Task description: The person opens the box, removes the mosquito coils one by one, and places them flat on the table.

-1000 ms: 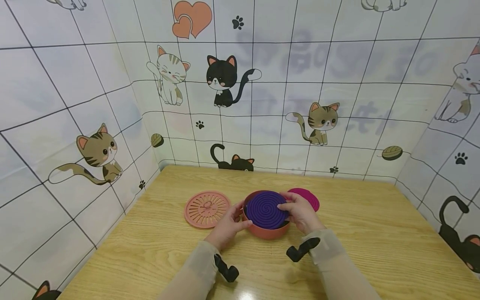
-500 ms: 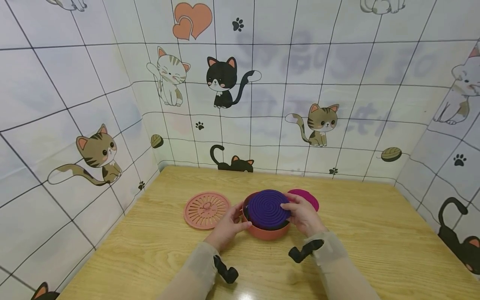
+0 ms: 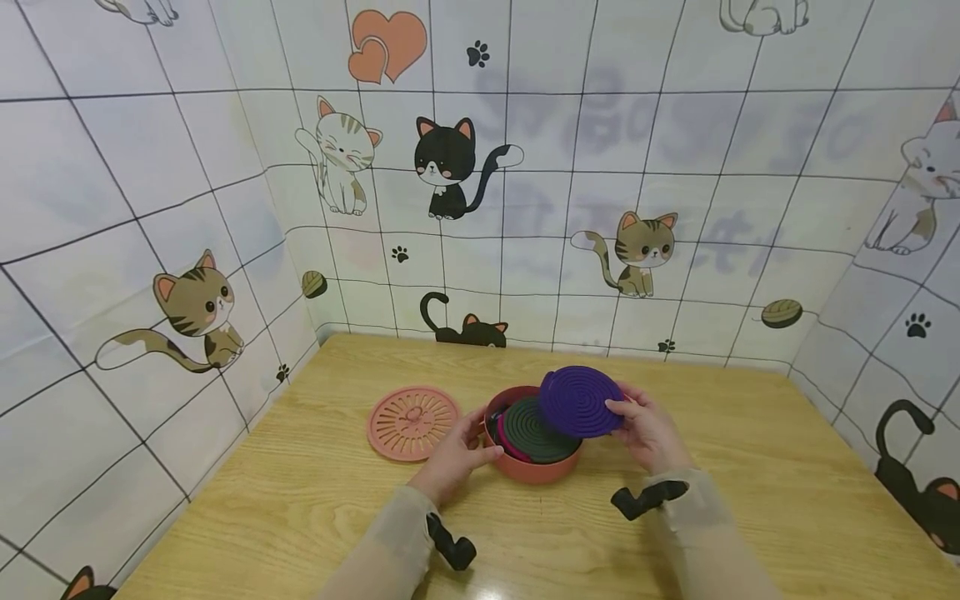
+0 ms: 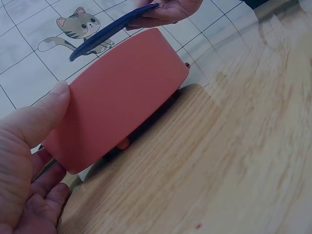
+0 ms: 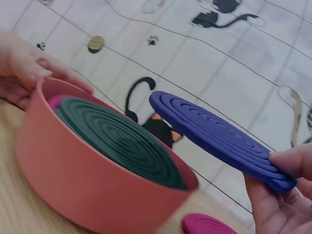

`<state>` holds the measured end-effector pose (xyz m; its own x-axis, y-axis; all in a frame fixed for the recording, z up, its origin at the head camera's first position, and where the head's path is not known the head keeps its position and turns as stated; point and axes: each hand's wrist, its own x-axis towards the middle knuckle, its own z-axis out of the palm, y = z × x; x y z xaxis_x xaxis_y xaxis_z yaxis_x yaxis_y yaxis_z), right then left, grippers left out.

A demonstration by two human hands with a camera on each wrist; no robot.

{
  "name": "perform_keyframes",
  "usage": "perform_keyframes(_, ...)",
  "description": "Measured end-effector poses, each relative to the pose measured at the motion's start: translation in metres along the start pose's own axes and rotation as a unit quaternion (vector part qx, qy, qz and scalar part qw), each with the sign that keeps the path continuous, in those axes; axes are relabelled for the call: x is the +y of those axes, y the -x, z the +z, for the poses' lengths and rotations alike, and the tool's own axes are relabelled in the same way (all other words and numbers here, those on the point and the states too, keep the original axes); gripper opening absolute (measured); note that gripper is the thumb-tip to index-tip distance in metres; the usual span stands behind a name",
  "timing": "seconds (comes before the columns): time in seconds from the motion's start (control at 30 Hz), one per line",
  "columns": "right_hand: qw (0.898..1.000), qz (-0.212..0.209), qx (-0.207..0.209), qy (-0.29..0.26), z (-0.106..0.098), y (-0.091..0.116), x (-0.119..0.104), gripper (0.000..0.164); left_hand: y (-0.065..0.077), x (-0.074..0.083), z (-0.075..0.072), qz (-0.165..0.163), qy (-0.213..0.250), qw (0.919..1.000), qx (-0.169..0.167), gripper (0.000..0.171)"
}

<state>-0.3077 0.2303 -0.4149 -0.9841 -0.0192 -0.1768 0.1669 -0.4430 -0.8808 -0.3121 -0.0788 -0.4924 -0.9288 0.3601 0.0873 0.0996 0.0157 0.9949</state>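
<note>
My right hand (image 3: 651, 429) pinches a purple mosquito coil (image 3: 581, 402), a flat spiral disc, at its right edge, thumb on top and fingers below. The coil is tilted above the right rim of a round coral-pink coil box (image 3: 536, 473). My left hand (image 3: 453, 457) grips the box's left side, with its thumb on the wall (image 4: 117, 92) and fingers round the far side. Inside the box lies a dark green coil (image 3: 543, 429), and the edge of a magenta coil (image 3: 510, 450) shows under it. The box stands on small feet.
A coral-pink slotted lid (image 3: 414, 423) lies flat on the wooden table (image 3: 750, 467), left of the box. Another magenta coil (image 5: 209, 224) lies on the table beyond the right hand, mostly hidden in the head view. Cat-print cloth walls (image 3: 525, 250) surround the table's back and sides.
My right hand has raised the purple coil from the box and moved it right, uncovering the green coil. My left hand stays on the box.
</note>
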Motion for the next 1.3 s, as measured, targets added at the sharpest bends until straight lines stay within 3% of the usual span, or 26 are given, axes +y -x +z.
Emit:
perform_keyframes(0.23, 0.998, 0.009, 0.037, -0.053, -0.031, 0.002, -0.012, 0.04, 0.003, 0.002, 0.001, -0.006, 0.011, 0.9999, -0.006, 0.078)
perform_keyframes(0.47, 0.989, 0.023, 0.088, -0.121, -0.056, 0.0, -0.019, 0.043, 0.003, -0.001, 0.0, -0.004, 0.009, 0.9999, -0.007, 0.078)
perform_keyframes(0.63, 0.974, 0.019, 0.144, -0.174, -0.072, -0.004, -0.016, 0.049, 0.005, 0.001, 0.0, -0.002, 0.009, 0.9999, -0.007, 0.078)
perform_keyframes(0.83, 0.948, -0.001, 0.229, -0.223, -0.085, -0.012, -0.011, 0.075, 0.004, -0.001, 0.0, -0.001, -0.004, 1.0, -0.002, 0.078)
perform_keyframes(1.0, 0.935, -0.028, 0.274, -0.223, -0.09, -0.013, -0.006, 0.085, 0.003, -0.003, -0.001, 0.005, -0.007, 0.9999, -0.006, 0.079)
perform_keyframes(1.13, 0.926, -0.029, 0.327, -0.189, -0.09, -0.009, -0.004, 0.08, 0.003, -0.003, 0.0, 0.004, -0.001, 1.0, -0.008, 0.078)
perform_keyframes(1.3, 0.916, -0.032, 0.363, -0.168, -0.085, -0.004, -0.002, 0.075, 0.004, 0.0, 0.001, 0.001, -0.001, 1.0, -0.005, 0.077)
